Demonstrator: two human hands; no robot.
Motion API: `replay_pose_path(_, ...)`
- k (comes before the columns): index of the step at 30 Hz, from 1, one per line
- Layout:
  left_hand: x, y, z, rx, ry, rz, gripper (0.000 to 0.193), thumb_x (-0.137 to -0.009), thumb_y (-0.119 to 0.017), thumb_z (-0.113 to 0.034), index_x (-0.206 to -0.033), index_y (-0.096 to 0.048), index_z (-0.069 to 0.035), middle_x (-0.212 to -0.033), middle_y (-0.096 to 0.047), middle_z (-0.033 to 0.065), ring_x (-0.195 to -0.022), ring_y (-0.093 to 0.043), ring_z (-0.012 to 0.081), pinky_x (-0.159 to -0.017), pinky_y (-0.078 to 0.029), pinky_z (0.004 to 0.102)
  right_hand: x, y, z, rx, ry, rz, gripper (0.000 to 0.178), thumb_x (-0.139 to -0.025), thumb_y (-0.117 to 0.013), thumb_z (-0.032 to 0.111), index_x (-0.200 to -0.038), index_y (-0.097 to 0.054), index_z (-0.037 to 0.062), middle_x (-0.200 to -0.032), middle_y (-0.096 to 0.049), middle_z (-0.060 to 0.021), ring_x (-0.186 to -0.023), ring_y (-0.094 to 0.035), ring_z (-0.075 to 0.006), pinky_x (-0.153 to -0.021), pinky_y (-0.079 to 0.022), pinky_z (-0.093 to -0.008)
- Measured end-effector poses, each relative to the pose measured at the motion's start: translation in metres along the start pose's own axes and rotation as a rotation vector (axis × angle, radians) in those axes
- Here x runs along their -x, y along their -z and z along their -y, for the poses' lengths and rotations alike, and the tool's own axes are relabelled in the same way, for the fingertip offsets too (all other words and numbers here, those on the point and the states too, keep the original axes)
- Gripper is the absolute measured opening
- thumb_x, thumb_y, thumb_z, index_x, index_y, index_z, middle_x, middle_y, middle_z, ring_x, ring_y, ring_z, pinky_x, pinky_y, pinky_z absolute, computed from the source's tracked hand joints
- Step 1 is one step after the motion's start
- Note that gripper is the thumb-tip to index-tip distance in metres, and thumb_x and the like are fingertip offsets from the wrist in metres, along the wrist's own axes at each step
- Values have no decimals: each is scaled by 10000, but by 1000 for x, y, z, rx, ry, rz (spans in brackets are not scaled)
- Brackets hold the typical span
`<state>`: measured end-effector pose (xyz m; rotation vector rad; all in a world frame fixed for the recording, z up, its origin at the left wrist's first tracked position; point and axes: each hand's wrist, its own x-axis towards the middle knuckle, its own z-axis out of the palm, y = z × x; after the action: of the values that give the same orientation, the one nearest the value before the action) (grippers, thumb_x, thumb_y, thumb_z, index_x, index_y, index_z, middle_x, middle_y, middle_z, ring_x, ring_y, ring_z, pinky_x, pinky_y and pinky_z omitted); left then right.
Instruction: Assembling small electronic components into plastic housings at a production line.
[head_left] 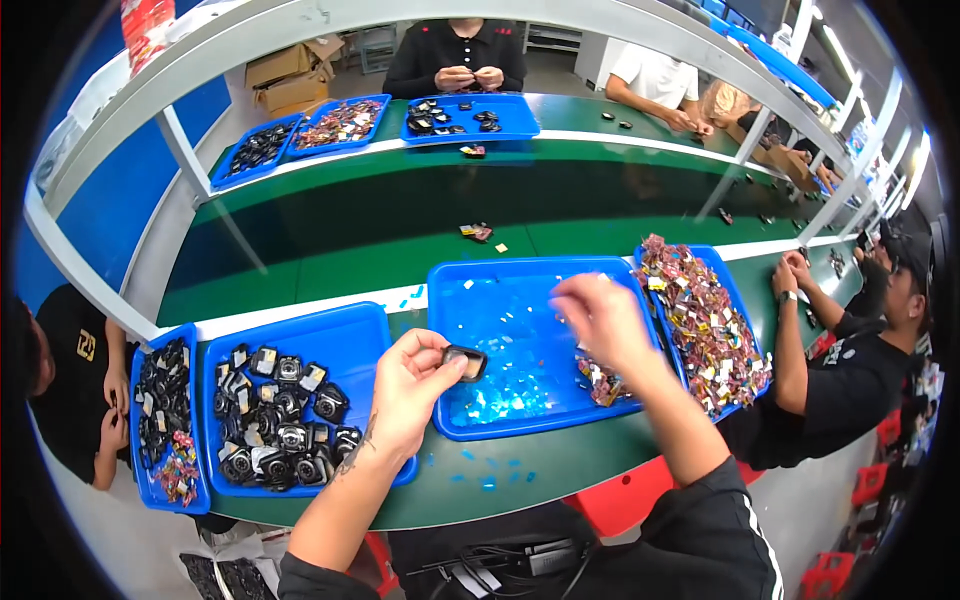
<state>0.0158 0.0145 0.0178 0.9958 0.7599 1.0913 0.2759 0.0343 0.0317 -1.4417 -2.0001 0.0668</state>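
The blue tray (520,428) in front of you had raised rims all around, its near one close to the curved front edge of the green table (430,505). Its floor gave room between your hands, with a device-filled tray (355,350) near on the left and a heaped tray (713,264) just beside on the right. Your left hand (410,388) pinched a black part (477,362) above the middle tray's left side. Your right hand (605,318) hung over its right side, blurred, fingers partly curled; whether it held anything, you couldn't tell. The part was small, rounded-rectangular and dark-rimmed, with a tan middle.
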Motion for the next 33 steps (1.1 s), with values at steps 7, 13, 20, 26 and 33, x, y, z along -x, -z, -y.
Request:
replay_pose_path(7, -1, 10, 5, 334, 151, -82, 343, -873, -632, -6, -1194, -513, -9, -928, -647, 85, -727, -623, 115, -608, -516, 219, 40, 39, -79, 344, -266, 132, 115, -811, -648, 130, -787, -617, 22, -800, -637, -184, -795, -627, -365, -700, -489, -454)
replay_pose_path(13, 10, 8, 0, 222, 114, -129, 212, -908, -594, -45, -1109, -525, -30, -930, -630, 84, -840, -647, 168, -649, -526, 249, 33, 45, -34, 90, -226, -140, 86, -870, -604, 65, -906, -644, -2, -761, -649, -167, -684, -643, -304, -639, -498, -366)
replay_pose_path(20, 11, -4, -6, -246, 2, 247, 208, -924, -558, -86, -1089, -661, -15, -1069, -547, 59, -851, -556, 107, -629, -467, 205, 18, 38, 61, -493, -40, 431, 78, -852, -657, 62, -899, -672, 1, -792, -663, -87, -733, -631, -163, -655, -495, -292)
replay_pose_path(26, 20, -6, -2, -440, -122, 248, 147, -839, -705, -127, -949, -699, -30, -1051, -540, 57, -909, -566, 130, -729, -478, 259, 12, 7, 80, -916, -299, 486, 86, -860, -677, 42, -868, -615, -17, -762, -631, -45, -727, -589, -80, -680, -504, -242)
replay_pose_path(33, 22, -8, 3, -471, -242, 121, 110, -826, -709, -97, -900, -698, -16, -1032, -555, 71, -883, -580, 140, -721, -479, 260, 20, -19, 84, -825, -337, 235, 129, -829, -703, 28, -809, -580, -3, -748, -579, -12, -690, -541, -59, -606, -479, -218)
